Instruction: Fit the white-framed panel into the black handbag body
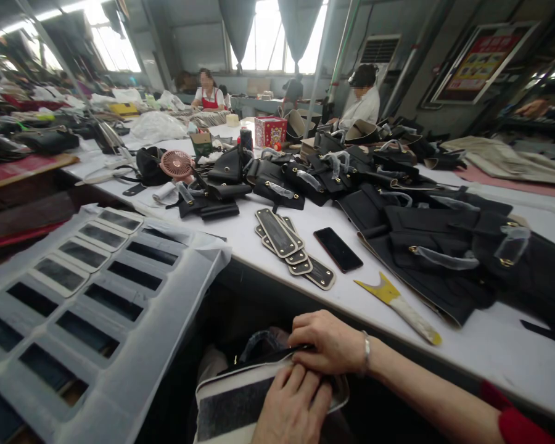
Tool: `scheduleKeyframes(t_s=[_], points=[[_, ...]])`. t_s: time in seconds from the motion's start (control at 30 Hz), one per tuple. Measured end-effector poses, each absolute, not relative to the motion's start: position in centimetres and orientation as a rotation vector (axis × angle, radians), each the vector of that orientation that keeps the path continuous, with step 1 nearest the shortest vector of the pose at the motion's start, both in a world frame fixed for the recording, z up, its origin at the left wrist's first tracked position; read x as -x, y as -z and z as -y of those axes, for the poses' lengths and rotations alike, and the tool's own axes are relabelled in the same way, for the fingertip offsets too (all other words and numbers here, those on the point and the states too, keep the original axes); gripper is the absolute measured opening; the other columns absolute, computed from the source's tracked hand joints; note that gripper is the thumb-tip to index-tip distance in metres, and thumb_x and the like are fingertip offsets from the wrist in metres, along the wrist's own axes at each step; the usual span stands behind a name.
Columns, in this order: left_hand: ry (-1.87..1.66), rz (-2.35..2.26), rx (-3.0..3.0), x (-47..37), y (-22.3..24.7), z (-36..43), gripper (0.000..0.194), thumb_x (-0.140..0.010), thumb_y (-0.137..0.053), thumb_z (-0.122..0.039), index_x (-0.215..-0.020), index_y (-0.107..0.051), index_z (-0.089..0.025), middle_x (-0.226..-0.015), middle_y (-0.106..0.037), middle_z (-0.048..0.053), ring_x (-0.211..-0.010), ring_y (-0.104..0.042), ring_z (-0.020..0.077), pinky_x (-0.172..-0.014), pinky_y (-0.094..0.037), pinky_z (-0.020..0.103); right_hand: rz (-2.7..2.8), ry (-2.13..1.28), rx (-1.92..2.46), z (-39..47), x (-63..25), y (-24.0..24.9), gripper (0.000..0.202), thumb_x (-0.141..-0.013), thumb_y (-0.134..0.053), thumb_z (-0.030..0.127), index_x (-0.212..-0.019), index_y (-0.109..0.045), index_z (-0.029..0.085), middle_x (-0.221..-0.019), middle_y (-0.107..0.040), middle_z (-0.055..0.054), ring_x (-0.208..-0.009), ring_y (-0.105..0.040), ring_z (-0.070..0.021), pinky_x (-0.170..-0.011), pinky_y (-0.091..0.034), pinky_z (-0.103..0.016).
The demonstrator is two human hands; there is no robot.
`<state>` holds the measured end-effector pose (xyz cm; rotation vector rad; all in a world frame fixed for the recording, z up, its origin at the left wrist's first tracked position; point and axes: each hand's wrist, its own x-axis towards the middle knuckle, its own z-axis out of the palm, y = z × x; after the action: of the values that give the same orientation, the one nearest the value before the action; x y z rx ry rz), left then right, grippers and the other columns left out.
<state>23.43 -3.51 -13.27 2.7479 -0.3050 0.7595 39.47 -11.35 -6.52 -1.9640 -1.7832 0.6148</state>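
Note:
A black bag panel [234, 404] with a pale edge lies on my lap, below the table's front edge. My right hand [328, 342], with a bracelet at the wrist and a red sleeve further up, curls its fingers over the panel's upper edge. My left hand [291, 407] lies on top of the panel just below the right hand, fingers pressed against it. Part of the panel is hidden under both hands.
On the white table [490, 345] lie a stack of black tabs [289, 246], a phone [338, 249], a yellow scraper [400, 305] and piles of black bag parts [444, 246]. A white slotted template [120, 308] stands to the left. A pink fan [176, 164] and two seated people are further back.

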Motion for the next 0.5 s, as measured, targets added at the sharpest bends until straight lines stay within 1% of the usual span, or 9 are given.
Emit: scheduleKeyframes(t_s=[0.1,0.2,0.3,0.4,0.43,0.5], points=[[-0.796,0.274,-2.730,-23.4,13.0,3.6,0.025,-0.099,-0.043,-0.039,-0.098,-0.062,-0.022,-0.095,-0.065,-0.004,-0.085,-0.056,0.0156,-0.083,-0.040,0.029,1.913,-0.686,1.863,9.9,-39.4,6.9,0.012,-0.077,-0.059,0.014,-0.069,-0.067,0.019,-0.073,-0.064,-0.001,-0.063,-0.054,-0.0125,-0.058,-0.035,-0.024],[-0.834,0.262,-2.702,-23.3,12.7,3.7,0.029,-0.101,-0.039,-0.039,-0.096,-0.062,-0.022,-0.094,-0.066,-0.004,-0.086,-0.057,0.0152,-0.085,-0.041,0.029,1.950,-0.727,1.829,9.0,-39.3,7.6,0.016,-0.073,-0.057,0.009,-0.060,-0.060,0.018,-0.067,-0.060,-0.001,-0.056,-0.047,-0.0118,-0.055,-0.030,-0.026],[-0.766,0.250,-2.717,-23.2,12.6,3.7,0.023,-0.098,-0.048,-0.040,-0.098,-0.061,-0.022,-0.099,-0.067,-0.004,-0.088,-0.058,0.0148,-0.078,-0.042,0.028,1.825,-0.733,1.880,8.3,-39.0,8.2,0.014,-0.070,-0.055,0.007,-0.060,-0.060,0.016,-0.064,-0.059,-0.002,-0.055,-0.044,-0.0123,-0.056,-0.029,-0.027],[-0.632,0.250,-2.738,-23.1,12.4,3.6,0.019,-0.093,-0.056,-0.039,-0.101,-0.059,-0.023,-0.104,-0.067,-0.005,-0.091,-0.058,0.0151,-0.075,-0.042,0.029,1.567,-0.757,1.942,8.0,-38.8,8.3,0.015,-0.069,-0.053,0.007,-0.061,-0.063,0.015,-0.063,-0.059,-0.003,-0.058,-0.046,-0.0129,-0.059,-0.032,-0.028],[-0.598,0.267,-2.727,-23.1,12.2,3.5,0.020,-0.092,-0.057,-0.040,-0.102,-0.059,-0.023,-0.105,-0.067,-0.004,-0.092,-0.058,0.0153,-0.076,-0.042,0.029,1.471,-0.791,1.941,8.1,-38.8,8.2,0.014,-0.068,-0.054,0.008,-0.061,-0.064,0.015,-0.062,-0.059,-0.002,-0.057,-0.046,-0.0126,-0.058,-0.034,-0.027],[-0.548,0.303,-2.668,-23.1,11.7,3.2,0.028,-0.089,-0.060,-0.047,-0.104,-0.059,-0.023,-0.108,-0.068,-0.004,-0.095,-0.058,0.0163,-0.079,-0.043,0.030,1.255,-0.880,1.908,8.8,-39.3,8.1,0.013,-0.071,-0.055,0.015,-0.064,-0.066,0.015,-0.059,-0.060,0.000,-0.055,-0.049,-0.0121,-0.056,-0.037,-0.025]])
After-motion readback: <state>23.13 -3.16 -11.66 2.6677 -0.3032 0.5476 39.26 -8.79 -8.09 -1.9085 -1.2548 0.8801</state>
